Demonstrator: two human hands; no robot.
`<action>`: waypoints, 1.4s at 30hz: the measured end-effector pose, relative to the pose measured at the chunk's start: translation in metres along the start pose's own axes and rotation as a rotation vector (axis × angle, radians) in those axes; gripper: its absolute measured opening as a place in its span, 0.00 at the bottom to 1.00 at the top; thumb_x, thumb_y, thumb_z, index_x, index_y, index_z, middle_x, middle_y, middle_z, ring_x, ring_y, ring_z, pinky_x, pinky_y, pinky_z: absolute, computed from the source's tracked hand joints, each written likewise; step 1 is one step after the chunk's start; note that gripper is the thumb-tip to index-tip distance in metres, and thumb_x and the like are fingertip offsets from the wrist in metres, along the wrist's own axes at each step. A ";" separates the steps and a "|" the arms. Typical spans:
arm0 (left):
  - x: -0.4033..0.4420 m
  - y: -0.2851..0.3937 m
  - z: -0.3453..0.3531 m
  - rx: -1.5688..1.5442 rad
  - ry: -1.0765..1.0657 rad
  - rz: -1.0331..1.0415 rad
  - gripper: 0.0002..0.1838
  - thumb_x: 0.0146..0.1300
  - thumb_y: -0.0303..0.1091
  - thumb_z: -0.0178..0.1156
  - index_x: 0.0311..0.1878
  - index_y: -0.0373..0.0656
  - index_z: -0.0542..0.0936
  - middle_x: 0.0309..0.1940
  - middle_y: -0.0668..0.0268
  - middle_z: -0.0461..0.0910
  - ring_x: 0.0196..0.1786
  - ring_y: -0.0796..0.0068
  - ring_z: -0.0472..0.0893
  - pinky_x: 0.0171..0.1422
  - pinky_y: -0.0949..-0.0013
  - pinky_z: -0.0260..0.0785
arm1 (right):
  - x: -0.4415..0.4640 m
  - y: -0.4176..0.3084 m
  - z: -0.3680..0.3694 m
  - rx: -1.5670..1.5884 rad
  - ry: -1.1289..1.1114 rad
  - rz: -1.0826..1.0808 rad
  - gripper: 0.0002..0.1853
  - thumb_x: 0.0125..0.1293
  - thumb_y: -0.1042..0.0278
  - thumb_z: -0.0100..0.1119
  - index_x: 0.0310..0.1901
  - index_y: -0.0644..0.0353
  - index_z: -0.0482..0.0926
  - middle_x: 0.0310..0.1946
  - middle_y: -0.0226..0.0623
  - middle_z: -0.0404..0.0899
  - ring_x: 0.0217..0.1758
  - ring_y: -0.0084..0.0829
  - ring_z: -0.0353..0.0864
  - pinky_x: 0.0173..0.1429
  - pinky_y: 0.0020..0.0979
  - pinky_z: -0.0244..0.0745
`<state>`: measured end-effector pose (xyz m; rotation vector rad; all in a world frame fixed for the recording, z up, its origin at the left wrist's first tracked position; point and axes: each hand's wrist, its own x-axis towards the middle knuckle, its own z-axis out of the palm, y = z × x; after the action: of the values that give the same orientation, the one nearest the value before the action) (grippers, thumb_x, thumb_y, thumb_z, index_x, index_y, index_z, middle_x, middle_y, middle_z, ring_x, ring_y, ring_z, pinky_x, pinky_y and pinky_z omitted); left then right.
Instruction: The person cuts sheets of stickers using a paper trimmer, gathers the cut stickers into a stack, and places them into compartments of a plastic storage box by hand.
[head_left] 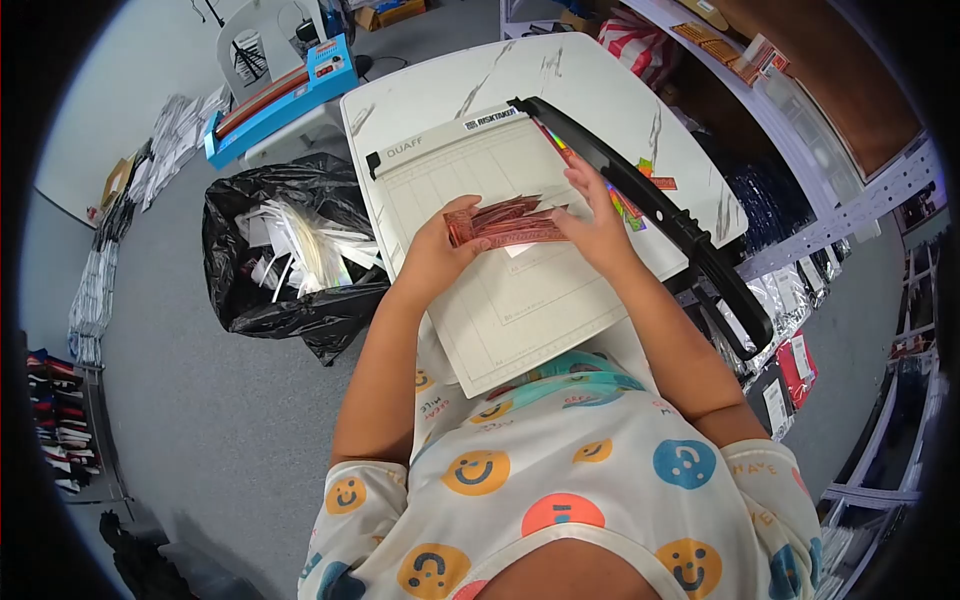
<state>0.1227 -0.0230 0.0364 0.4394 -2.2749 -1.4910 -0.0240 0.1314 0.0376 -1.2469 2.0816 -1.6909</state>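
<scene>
A stack of reddish-brown printed strips (515,222) is held over the bed of a cream paper cutter (480,340). My left hand (442,245) is wrapped round the stack's left end, thumb in front. At the right end, my right hand (600,225) has its fingers apart and raised, with the thumb side close against the strips. Some strips fan out unevenly along the top. A small white piece shows beneath the stack. The cutter's black blade arm (650,210) is raised along the right side, with colourful printed pieces (625,205) under and beside it.
The cutter rests on a white marbled table (420,90). Left of it, a black bin bag (240,310) holds paper offcuts (310,250). A blue machine (285,100) stands at the back left. Metal shelving (840,225) and silvery packages (785,300) are on the right.
</scene>
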 end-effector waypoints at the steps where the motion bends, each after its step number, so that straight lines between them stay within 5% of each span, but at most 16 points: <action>1: 0.000 0.000 0.001 -0.030 -0.034 -0.004 0.29 0.46 0.22 0.62 0.54 0.40 0.66 0.45 0.58 0.72 0.43 0.72 0.75 0.48 0.74 0.67 | 0.000 0.001 0.003 0.108 0.046 0.038 0.33 0.50 0.70 0.57 0.59 0.59 0.55 0.56 0.44 0.61 0.61 0.38 0.59 0.60 0.33 0.57; 7: 0.004 0.001 0.009 0.016 -0.067 0.099 0.28 0.46 0.21 0.62 0.53 0.40 0.67 0.43 0.59 0.73 0.41 0.73 0.75 0.47 0.75 0.67 | 0.024 -0.007 0.032 0.214 -0.163 -0.037 0.20 0.57 0.70 0.52 0.53 0.61 0.65 0.50 0.42 0.68 0.56 0.33 0.66 0.53 0.31 0.64; 8: 0.005 0.000 0.009 0.021 -0.054 0.091 0.27 0.46 0.21 0.62 0.53 0.40 0.67 0.42 0.59 0.74 0.41 0.73 0.75 0.46 0.75 0.67 | 0.029 -0.008 0.029 0.039 -0.280 0.001 0.15 0.60 0.68 0.50 0.47 0.64 0.70 0.46 0.37 0.70 0.52 0.26 0.67 0.55 0.26 0.61; 11: 0.003 0.010 0.009 0.051 -0.050 -0.034 0.26 0.46 0.21 0.62 0.51 0.40 0.68 0.40 0.60 0.75 0.39 0.74 0.75 0.44 0.76 0.67 | 0.037 0.004 0.022 -0.044 -0.236 -0.108 0.12 0.62 0.68 0.47 0.44 0.63 0.72 0.43 0.36 0.72 0.50 0.27 0.68 0.54 0.26 0.62; 15: 0.002 0.024 0.007 0.052 -0.011 -0.090 0.22 0.49 0.24 0.60 0.50 0.37 0.68 0.38 0.61 0.76 0.38 0.76 0.76 0.42 0.75 0.68 | 0.034 0.003 -0.001 -0.060 0.096 -0.264 0.16 0.65 0.67 0.33 0.45 0.61 0.72 0.46 0.42 0.68 0.51 0.33 0.65 0.56 0.28 0.58; 16: 0.005 0.015 0.007 0.026 0.032 -0.092 0.22 0.49 0.24 0.60 0.49 0.37 0.68 0.38 0.61 0.76 0.38 0.77 0.75 0.42 0.76 0.68 | 0.034 0.003 -0.002 0.256 0.058 -0.089 0.21 0.66 0.63 0.26 0.49 0.61 0.70 0.49 0.41 0.65 0.55 0.32 0.61 0.59 0.28 0.54; 25: 0.013 0.003 -0.004 -0.698 0.082 -0.233 0.23 0.52 0.29 0.59 0.52 0.38 0.66 0.46 0.64 0.73 0.48 0.76 0.72 0.53 0.75 0.62 | 0.028 -0.032 0.021 0.141 0.153 -0.202 0.27 0.68 0.54 0.21 0.53 0.63 0.66 0.54 0.41 0.59 0.59 0.33 0.56 0.64 0.30 0.46; 28: 0.008 0.008 -0.006 -0.818 0.095 -0.251 0.23 0.53 0.28 0.58 0.53 0.38 0.66 0.46 0.64 0.73 0.48 0.75 0.72 0.53 0.74 0.63 | 0.036 -0.030 0.025 0.322 0.141 -0.255 0.26 0.68 0.54 0.22 0.54 0.61 0.66 0.54 0.41 0.58 0.60 0.35 0.55 0.63 0.32 0.47; 34: 0.009 0.013 0.003 -0.973 0.054 -0.232 0.24 0.53 0.27 0.58 0.54 0.38 0.64 0.47 0.64 0.72 0.49 0.74 0.72 0.53 0.73 0.63 | 0.034 -0.013 0.047 -0.345 0.218 -0.224 0.21 0.66 0.56 0.31 0.55 0.56 0.66 0.56 0.48 0.55 0.59 0.44 0.55 0.61 0.36 0.51; 36: 0.007 0.010 0.005 -0.966 0.032 -0.209 0.26 0.53 0.31 0.59 0.55 0.37 0.63 0.47 0.62 0.72 0.49 0.73 0.72 0.53 0.73 0.64 | 0.032 -0.017 0.053 -0.349 0.209 -0.260 0.21 0.64 0.57 0.37 0.56 0.56 0.65 0.56 0.50 0.54 0.59 0.46 0.55 0.61 0.38 0.52; 39: 0.005 0.011 0.010 -0.897 0.058 -0.133 0.25 0.53 0.28 0.59 0.54 0.36 0.63 0.46 0.62 0.72 0.47 0.74 0.73 0.52 0.74 0.65 | 0.025 -0.016 0.057 -0.249 0.183 -0.277 0.23 0.60 0.59 0.46 0.57 0.56 0.63 0.56 0.53 0.53 0.59 0.47 0.55 0.60 0.40 0.53; 42: 0.001 0.006 0.009 -0.375 0.114 -0.023 0.24 0.50 0.25 0.59 0.52 0.36 0.65 0.45 0.63 0.73 0.44 0.73 0.74 0.49 0.74 0.64 | 0.015 -0.024 0.045 -0.227 0.252 -0.321 0.27 0.55 0.61 0.53 0.57 0.57 0.61 0.56 0.55 0.53 0.59 0.48 0.54 0.59 0.41 0.55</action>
<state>0.1172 -0.0136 0.0385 0.4266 -1.8533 -1.8038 0.0056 0.0887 0.0490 -1.5829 2.3796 -1.8680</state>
